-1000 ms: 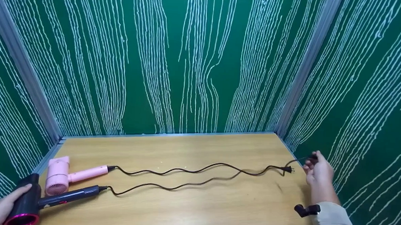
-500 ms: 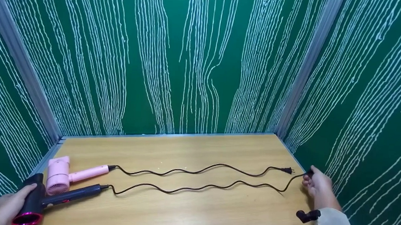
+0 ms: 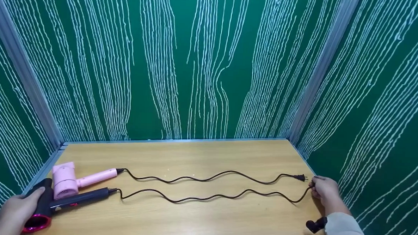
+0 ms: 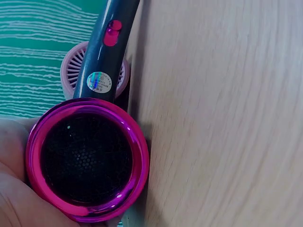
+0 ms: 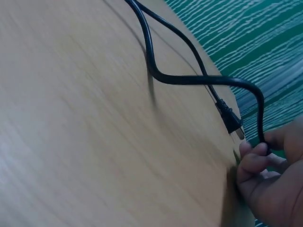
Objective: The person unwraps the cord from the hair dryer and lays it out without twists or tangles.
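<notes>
My left hand (image 3: 20,208) grips the head of a dark hair dryer (image 3: 82,197) at the table's left side. A magenta ring (image 4: 142,156) rims that head in the left wrist view. Touching or close behind it lies a pink hair dryer (image 3: 65,180), its cord ending in a two-pin plug (image 3: 300,177) near the right edge. At that edge, my right hand (image 3: 325,189) pinches the end of the dark dryer's cord (image 5: 189,79); the fingers hide whatever is at its tip. Both cords run in waves across the table, apart from each other.
The wooden table (image 3: 190,222) has green walls (image 3: 181,95) with white wavy lines on its back, left and right. Grey metal posts (image 3: 320,69) stand at the corners. A small black device (image 3: 316,225) sits at my right wrist.
My right hand has come down and left with the cord end, and the two cords no longer cross. My left hand has shifted the dark dryer slightly right; the pink dryer has moved slightly too.
</notes>
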The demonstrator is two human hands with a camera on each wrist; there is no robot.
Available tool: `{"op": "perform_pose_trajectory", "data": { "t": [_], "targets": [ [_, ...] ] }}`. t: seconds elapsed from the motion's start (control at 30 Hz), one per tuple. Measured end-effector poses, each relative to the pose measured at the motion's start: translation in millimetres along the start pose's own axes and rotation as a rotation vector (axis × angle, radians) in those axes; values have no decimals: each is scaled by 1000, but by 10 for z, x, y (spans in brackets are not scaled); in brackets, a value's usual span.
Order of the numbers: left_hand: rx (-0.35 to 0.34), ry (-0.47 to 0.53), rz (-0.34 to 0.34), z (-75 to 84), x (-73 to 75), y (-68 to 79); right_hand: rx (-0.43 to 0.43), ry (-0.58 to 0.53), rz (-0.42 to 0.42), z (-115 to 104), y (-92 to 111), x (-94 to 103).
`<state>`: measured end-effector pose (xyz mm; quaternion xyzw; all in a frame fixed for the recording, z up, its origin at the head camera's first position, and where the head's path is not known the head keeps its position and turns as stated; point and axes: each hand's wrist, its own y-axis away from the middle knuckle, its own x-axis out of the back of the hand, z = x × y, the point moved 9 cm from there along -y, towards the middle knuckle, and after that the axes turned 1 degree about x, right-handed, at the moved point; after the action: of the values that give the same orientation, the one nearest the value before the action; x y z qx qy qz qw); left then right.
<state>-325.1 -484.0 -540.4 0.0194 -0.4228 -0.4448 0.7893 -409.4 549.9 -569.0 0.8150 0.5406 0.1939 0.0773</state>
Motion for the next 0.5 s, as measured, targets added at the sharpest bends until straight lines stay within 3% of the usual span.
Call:
{"op": "perform_pose_trajectory", "data": {
  "t": [0.17, 0.37, 0.5],
  "targets": [
    [2, -10, -6, 13, -1, 14, 34, 180, 68, -80, -88, -15],
    [1, -50, -30, 49, -14, 41, 57, 276, 79, -98, -119, -53],
    [-32, -106, 17, 143, 33, 117, 66, 342, 93, -122, -105, -59]
  ]
}}
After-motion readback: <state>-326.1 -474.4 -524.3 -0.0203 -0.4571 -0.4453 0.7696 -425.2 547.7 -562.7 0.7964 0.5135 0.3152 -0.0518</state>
